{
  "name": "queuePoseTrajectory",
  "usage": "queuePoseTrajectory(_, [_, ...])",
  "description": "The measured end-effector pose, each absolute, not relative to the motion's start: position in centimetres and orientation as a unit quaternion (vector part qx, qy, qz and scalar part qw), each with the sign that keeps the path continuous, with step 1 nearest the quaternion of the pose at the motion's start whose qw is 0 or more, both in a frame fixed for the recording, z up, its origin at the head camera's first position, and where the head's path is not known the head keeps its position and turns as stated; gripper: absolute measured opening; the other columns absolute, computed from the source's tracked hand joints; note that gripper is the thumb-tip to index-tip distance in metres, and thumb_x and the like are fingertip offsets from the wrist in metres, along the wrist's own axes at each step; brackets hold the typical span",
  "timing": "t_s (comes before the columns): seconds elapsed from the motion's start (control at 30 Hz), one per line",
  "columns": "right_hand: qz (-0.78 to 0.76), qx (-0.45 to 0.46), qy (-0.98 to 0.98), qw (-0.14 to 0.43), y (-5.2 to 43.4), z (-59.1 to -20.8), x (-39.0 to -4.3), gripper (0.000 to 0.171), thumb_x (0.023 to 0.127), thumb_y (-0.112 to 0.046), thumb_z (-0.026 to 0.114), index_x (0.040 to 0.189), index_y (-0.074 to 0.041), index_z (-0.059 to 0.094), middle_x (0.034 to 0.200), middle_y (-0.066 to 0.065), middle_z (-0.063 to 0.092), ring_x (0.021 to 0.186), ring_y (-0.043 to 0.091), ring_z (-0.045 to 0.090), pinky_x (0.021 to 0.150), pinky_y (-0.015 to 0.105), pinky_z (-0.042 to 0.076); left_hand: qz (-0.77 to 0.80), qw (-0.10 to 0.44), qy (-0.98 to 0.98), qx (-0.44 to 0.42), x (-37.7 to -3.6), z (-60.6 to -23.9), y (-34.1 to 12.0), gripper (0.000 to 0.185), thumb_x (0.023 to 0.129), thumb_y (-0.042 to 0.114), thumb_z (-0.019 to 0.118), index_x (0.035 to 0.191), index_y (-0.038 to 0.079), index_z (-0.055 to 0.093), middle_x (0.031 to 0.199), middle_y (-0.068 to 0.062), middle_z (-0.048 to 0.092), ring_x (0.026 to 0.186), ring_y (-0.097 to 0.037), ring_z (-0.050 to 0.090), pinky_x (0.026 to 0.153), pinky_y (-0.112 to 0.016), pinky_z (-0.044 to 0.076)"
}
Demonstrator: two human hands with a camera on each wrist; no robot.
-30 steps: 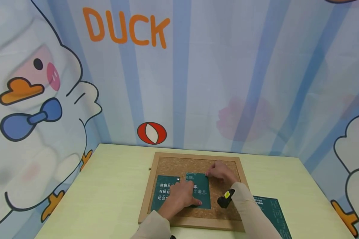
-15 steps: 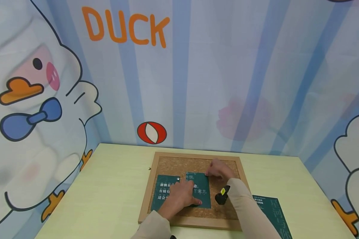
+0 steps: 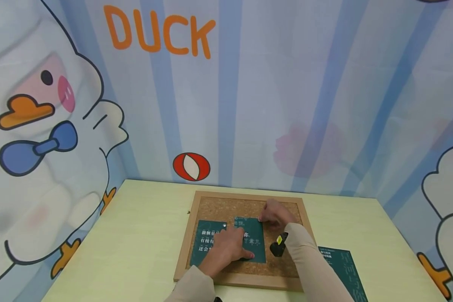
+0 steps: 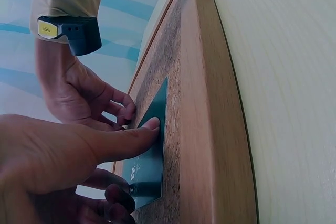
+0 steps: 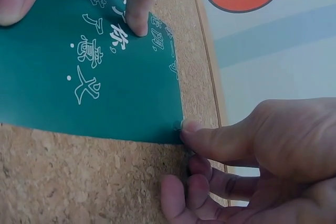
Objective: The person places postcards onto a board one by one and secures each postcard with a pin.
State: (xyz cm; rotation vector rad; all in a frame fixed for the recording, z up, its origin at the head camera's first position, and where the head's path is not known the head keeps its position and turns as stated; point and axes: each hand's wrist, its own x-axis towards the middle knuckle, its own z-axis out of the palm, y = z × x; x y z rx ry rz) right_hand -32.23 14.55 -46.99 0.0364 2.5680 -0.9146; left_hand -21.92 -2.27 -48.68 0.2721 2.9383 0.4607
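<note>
Seemingly pinning the card (image 3: 254, 235)
Left hand (image 3: 229, 244) spread across it; right hand (image 3: 277, 212) curled, hold unclear; firm pressing probably needed.

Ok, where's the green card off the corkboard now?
In the head view, the card lies on the table, lower right, beside the corkboard, partly behind the right sleeve.

Green cards (image 3: 254, 228) number three. There is one framed corkboard (image 3: 219, 205), one table (image 3: 143, 235) and one plainly visible pin head (image 3: 224, 225). Present are one left hand (image 3: 230, 245), one right hand (image 3: 277, 213) and two sleeves (image 3: 196, 287).
</note>
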Motion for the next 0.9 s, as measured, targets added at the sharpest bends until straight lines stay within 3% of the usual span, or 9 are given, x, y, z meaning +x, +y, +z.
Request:
queuePoseTrajectory(0.23, [-0.336,0.020,0.918,0.209,14.40,-47.00,-32.36,0.007,0.095,-0.002,0.072,0.092,0.000,0.066,0.085,0.012,0.064,0.075,0.025,0.063,0.065,0.038,0.060,0.153,0.077,0.981,0.092,-21.96,-48.51,-2.37,0.069,0.073,0.053,0.092,0.123,0.009,0.070,0.119,-0.018,0.066,0.105,-0.042,0.066,0.089,-0.063,0.051])
queuePoseTrajectory(0.53, [-0.324,0.021,0.921,0.215,14.85,-47.84,-32.76,0.013,0.095,-0.004,0.073,0.084,-0.003,0.067,0.076,0.006,0.059,0.065,0.020,0.056,0.058,0.033,0.056,0.149,0.080,0.981,0.094,-21.92,-48.82,-2.23,0.070,0.073,0.053,0.092,0.123,0.009,0.071,0.115,-0.017,0.066,0.105,-0.042,0.066,0.089,-0.063,0.051])
queuePoseTrajectory(0.73, [-0.279,0.009,0.936,0.213,14.32,-47.43,-33.20,0.016,0.094,-0.008,0.076,0.081,-0.003,0.068,0.072,0.005,0.055,0.064,0.020,0.059,0.056,0.033,0.057,0.152,0.082,0.981,0.090,-22.11,-48.74,-2.33,0.071,0.073,0.055,0.092,0.122,0.009,0.071,0.117,-0.018,0.066,0.107,-0.043,0.066,0.090,-0.064,0.051])
queuePoseTrajectory(0.9, [-0.251,-0.020,0.950,0.186,14.79,-47.31,-32.55,0.022,0.094,-0.015,0.078,0.078,-0.005,0.067,0.069,0.003,0.054,0.062,0.019,0.054,0.053,0.031,0.046,0.155,0.085,0.980,0.089,-22.14,-48.67,-2.32,0.070,0.073,0.054,0.092,0.122,0.009,0.071,0.118,-0.018,0.067,0.107,-0.043,0.065,0.091,-0.065,0.050])
